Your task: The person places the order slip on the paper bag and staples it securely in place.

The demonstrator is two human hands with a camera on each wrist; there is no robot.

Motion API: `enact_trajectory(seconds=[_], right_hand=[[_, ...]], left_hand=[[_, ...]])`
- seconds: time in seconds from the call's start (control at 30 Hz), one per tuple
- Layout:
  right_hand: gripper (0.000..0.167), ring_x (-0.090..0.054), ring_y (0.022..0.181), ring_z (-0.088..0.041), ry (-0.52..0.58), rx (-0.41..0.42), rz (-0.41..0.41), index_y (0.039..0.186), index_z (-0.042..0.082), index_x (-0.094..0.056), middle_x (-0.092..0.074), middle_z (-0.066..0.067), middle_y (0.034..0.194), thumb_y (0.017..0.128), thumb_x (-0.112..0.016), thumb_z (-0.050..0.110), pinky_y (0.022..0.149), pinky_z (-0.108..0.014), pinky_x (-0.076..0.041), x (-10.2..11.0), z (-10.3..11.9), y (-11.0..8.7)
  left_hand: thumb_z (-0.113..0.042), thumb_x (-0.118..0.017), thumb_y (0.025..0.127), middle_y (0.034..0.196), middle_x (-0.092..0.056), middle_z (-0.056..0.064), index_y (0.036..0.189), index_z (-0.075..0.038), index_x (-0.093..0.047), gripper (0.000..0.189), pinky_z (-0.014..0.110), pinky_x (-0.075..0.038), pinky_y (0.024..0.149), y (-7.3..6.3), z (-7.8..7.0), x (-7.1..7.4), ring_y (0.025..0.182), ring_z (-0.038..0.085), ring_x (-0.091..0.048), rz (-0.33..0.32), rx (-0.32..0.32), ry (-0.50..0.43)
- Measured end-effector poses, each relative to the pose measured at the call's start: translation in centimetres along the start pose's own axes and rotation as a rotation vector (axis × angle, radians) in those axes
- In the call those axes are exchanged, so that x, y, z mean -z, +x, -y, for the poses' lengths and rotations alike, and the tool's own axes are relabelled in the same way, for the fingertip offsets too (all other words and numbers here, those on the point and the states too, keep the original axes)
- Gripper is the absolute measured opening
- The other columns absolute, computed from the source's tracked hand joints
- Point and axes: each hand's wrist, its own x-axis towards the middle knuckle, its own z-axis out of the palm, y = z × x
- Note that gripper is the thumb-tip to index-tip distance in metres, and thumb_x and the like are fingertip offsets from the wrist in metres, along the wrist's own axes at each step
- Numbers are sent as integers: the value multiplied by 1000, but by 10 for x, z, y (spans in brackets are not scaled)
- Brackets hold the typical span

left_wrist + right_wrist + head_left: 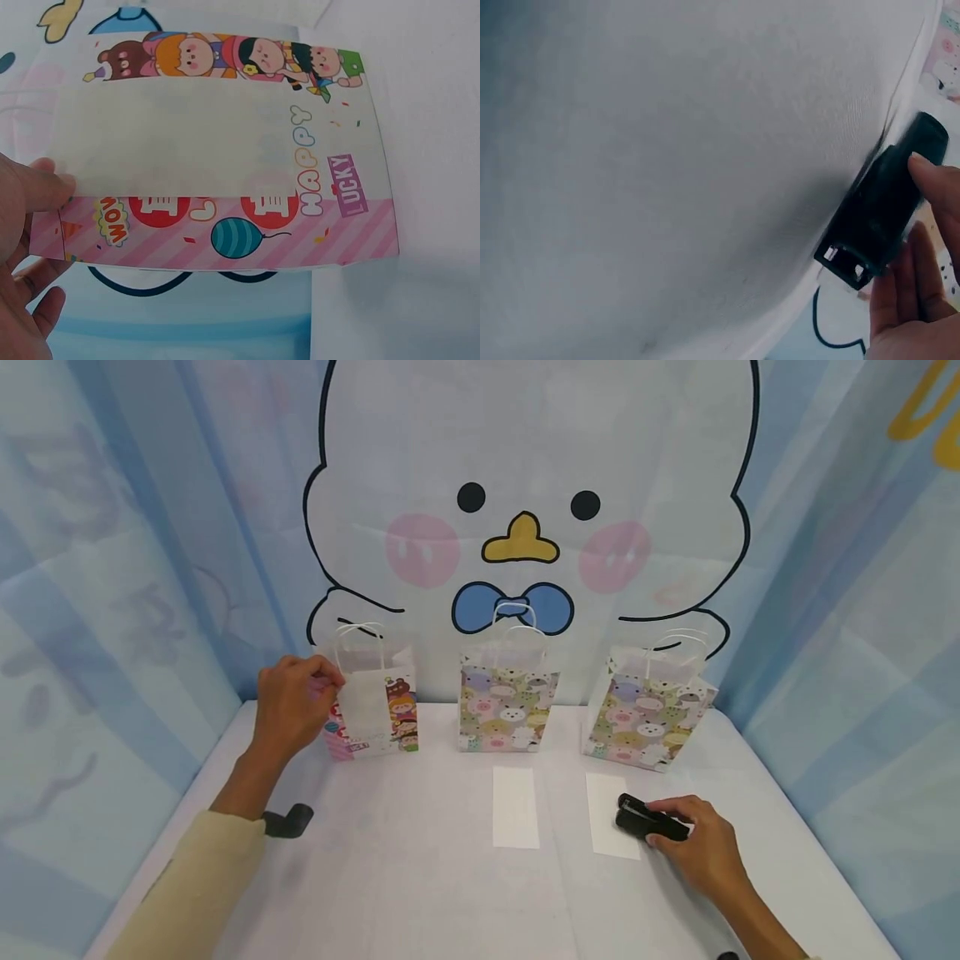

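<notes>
At the back left stands a paper gift bag point(405, 714) with cartoon figures and white twisted handles. A blank white paper slip point(176, 139) lies flat against its front. My left hand point(294, 706) pinches the slip and the bag's upper edge together, thumb on the slip in the left wrist view. Over on the right, my right hand point(701, 843) grips a black stapler point(648, 820) between thumb and fingers. The stapler overlaps a white paper slip point(603, 810) in the head view; its end points toward the back left.
Two animal-print gift bags stand along the back, one in the middle point(506, 714) and one at the right point(651, 727). Another white paper slip point(516, 807) lies before the middle bag. A printed curtain point(525, 452) hangs behind the white table point(420, 877).
</notes>
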Motion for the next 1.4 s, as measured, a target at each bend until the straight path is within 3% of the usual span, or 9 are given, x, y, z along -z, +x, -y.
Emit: enact_trajectory(seconds=[0.2, 0.4, 0.63, 0.87, 0.97, 1.13, 1.23, 1.4], right_hand=[[63, -62, 120, -45, -53, -34, 103, 133, 8, -71, -66, -25, 130, 76, -96, 19, 101, -67, -49, 3, -2, 3], [65, -62, 120, -47, -52, -73, 193, 131, 1, -68, -66, -28, 127, 77, -96, 27, 102, -68, -49, 5, -5, 9], [63, -63, 124, -48, 13, -72, 176, 134, 5, -67, -67, -28, 136, 82, -92, 31, 100, -66, -51, 8, 2, 13], [65, -60, 126, -49, 105, -89, 171, 139, 8, -67, -62, -27, 136, 84, -91, 33, 105, -67, -50, 14, 28, 22], [67, -59, 128, -44, 185, -116, 171, 142, 11, -66, -60, -24, 142, 85, -91, 35, 104, -53, -56, 15, 41, 26], [70, -65, 118, -30, 345, -148, 170, 145, 10, -64, -63, -19, 139, 86, -90, 34, 85, -20, -56, 12, 62, 32], [68, -69, 111, -24, 413, -165, 172, 144, 6, -64, -68, -18, 131, 86, -90, 32, 83, -18, -57, 7, 73, 35], [63, -68, 119, -28, 429, -133, 190, 142, 9, -66, -69, -14, 132, 87, -90, 29, 95, -34, -61, -10, 91, 41]], left_hand=[[0, -74, 93, 101, -79, 22, 98, -1, -74, 5, 69, -36, 100, 0, 0, 0, 111, 45, -60, -3, 0, 2], [0, -75, 93, 101, -78, 22, 98, -1, -74, 5, 68, -36, 100, -1, 0, 0, 111, 45, -59, -3, 4, 2], [-1, -75, 93, 101, -79, 21, 98, -2, -74, 5, 67, -36, 99, -1, 1, -2, 111, 44, -59, 3, 6, -2], [-2, -76, 94, 103, -79, 21, 98, -3, -74, 4, 67, -36, 100, -1, 1, -1, 112, 44, -59, 9, 21, 8], [-3, -76, 95, 103, -79, 21, 98, -4, -74, 4, 67, -36, 100, -1, 1, -2, 113, 43, -59, 11, 23, 8], [-3, -75, 94, 102, -79, 21, 99, -2, -74, 5, 67, -36, 100, -1, 0, -1, 113, 43, -59, 15, 26, 2], [-2, -75, 94, 103, -79, 22, 99, -2, -74, 5, 67, -36, 101, -2, 0, 0, 113, 44, -59, 14, 26, -1], [-1, -75, 94, 104, -79, 22, 98, -3, -74, 5, 67, -37, 101, -2, 0, -1, 114, 44, -59, 9, 25, 6]])
